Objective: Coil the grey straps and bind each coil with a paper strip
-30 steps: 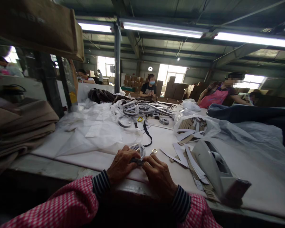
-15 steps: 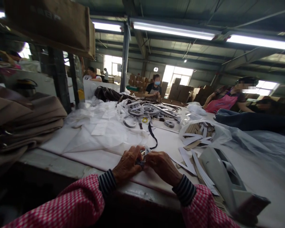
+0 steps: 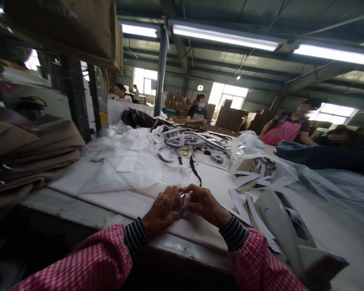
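Pinched between the two hands, just above the near edge of the white work table [image 3: 206,230], sits a small metal fitting [image 3: 180,195] with a dark strap end [image 3: 177,208] and a pale tag or strip at its side; the fingers hide most of it, so its exact form can't be told. It looks light and fairly stiff, the metal probably slick, while the strap should be soft and flexible. The firmest hold seems to be on the metal edge, between fingertips and thumb.

The left hand [image 3: 160,210] and right hand [image 3: 204,204] are both curled closely around it, narrow and almost meeting, with checked pink sleeves [image 3: 100,254] and striped cuffs [image 3: 233,233] behind them.

Just right lie loose cut strips [image 3: 241,210] beside a pale grey moulded object [image 3: 279,222]. Farther off are a plastic bag of strips [image 3: 255,171] and, beyond a black strap [image 3: 194,171], a tangle of grey-white straps [image 3: 185,139]. On the left are a white plastic sheet [image 3: 130,161] and folded tan fabric [image 3: 33,149] — co-workers [image 3: 197,111] sit well beyond.
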A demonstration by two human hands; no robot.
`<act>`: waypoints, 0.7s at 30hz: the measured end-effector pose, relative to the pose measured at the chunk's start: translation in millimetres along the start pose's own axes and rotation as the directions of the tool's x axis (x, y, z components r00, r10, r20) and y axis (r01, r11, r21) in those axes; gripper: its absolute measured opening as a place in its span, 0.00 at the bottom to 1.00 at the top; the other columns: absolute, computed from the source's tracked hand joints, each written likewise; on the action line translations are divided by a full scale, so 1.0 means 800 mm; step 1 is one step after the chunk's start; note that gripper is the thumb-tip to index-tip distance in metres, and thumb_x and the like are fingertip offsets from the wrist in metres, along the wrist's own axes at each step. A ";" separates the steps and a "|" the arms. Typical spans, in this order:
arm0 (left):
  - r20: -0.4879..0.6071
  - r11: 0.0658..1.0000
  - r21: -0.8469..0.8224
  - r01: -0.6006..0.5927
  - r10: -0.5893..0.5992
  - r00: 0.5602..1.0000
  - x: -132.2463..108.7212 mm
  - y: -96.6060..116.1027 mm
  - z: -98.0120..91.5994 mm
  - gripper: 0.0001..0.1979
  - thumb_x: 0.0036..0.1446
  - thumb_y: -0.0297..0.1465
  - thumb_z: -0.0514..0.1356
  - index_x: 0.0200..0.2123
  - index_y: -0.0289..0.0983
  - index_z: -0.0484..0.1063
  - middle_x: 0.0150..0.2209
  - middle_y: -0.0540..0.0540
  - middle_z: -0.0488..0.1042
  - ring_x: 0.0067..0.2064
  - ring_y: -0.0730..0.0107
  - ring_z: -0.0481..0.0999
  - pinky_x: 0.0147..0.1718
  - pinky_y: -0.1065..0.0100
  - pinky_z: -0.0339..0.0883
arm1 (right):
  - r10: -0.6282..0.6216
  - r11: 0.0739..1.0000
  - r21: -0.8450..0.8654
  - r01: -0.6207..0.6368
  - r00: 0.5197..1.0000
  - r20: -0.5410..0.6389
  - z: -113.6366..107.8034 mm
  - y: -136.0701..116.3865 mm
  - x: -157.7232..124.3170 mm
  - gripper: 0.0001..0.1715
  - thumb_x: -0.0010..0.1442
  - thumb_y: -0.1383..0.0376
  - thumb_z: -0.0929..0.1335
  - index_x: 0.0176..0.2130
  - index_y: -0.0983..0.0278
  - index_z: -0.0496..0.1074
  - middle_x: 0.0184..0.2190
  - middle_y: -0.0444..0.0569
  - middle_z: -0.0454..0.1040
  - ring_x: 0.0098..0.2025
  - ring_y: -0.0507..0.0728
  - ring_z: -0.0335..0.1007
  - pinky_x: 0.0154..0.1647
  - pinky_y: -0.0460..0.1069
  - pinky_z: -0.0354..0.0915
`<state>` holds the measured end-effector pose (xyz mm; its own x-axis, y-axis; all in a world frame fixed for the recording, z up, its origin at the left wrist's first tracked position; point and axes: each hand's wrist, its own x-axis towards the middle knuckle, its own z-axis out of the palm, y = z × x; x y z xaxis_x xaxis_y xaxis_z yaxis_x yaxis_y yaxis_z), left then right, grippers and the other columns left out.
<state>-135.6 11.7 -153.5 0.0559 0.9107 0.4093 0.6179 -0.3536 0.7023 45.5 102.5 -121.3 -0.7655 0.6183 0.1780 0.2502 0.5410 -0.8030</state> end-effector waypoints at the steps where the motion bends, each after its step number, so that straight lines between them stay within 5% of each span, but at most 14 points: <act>1: -0.004 1.000 -0.002 0.005 -0.005 1.000 0.000 0.000 0.000 0.28 0.52 0.28 0.68 0.56 0.40 0.64 0.44 0.45 0.75 0.51 0.52 0.74 0.52 0.52 0.65 | 0.006 1.000 0.016 -0.007 1.000 0.025 -0.001 0.001 0.002 0.17 0.50 0.73 0.73 0.42 0.63 0.77 0.22 0.38 0.74 0.23 0.50 0.64 0.24 0.43 0.58; 7: -0.009 1.000 0.001 0.024 -0.024 1.000 0.003 -0.001 -0.001 0.24 0.51 0.29 0.68 0.51 0.42 0.66 0.43 0.46 0.76 0.53 0.52 0.73 0.55 0.54 0.65 | 0.015 0.994 0.105 -0.031 0.989 0.145 -0.007 0.004 0.015 0.04 0.49 0.70 0.73 0.30 0.67 0.78 0.24 0.43 0.77 0.26 0.52 0.69 0.26 0.44 0.62; 12: 0.057 0.999 0.027 0.018 -0.020 0.998 0.000 0.002 -0.012 0.25 0.49 0.26 0.68 0.51 0.41 0.70 0.44 0.46 0.74 0.51 0.54 0.72 0.51 0.56 0.67 | 0.007 0.993 0.114 -0.019 0.994 0.107 -0.007 -0.008 0.013 0.01 0.47 0.70 0.72 0.26 0.67 0.78 0.22 0.43 0.77 0.26 0.53 0.71 0.28 0.45 0.64; 17: 0.172 0.976 0.132 -0.172 0.149 0.974 -0.013 0.047 -0.043 0.15 0.54 0.33 0.71 0.45 0.42 0.74 0.52 0.46 0.74 0.58 0.52 0.64 0.58 0.53 0.59 | -0.044 0.995 0.085 0.045 0.999 -0.008 -0.013 -0.053 -0.018 0.01 0.50 0.69 0.73 0.27 0.65 0.78 0.23 0.42 0.76 0.28 0.52 0.69 0.31 0.45 0.63; 21: 0.274 0.959 0.150 -0.241 0.194 0.942 -0.028 0.097 -0.066 0.05 0.63 0.31 0.65 0.41 0.41 0.71 0.48 0.46 0.73 0.55 0.55 0.63 0.55 0.56 0.60 | -0.050 0.991 0.125 0.051 0.999 -0.009 -0.018 -0.096 -0.051 0.04 0.52 0.67 0.74 0.28 0.66 0.77 0.23 0.42 0.76 0.27 0.52 0.70 0.29 0.45 0.63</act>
<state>-130.5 -47.0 -77.5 0.3876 0.8476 0.3624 0.6963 -0.5269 0.4875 65.8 43.8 -58.6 -0.7719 0.5953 0.2230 0.1346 0.4960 -0.8578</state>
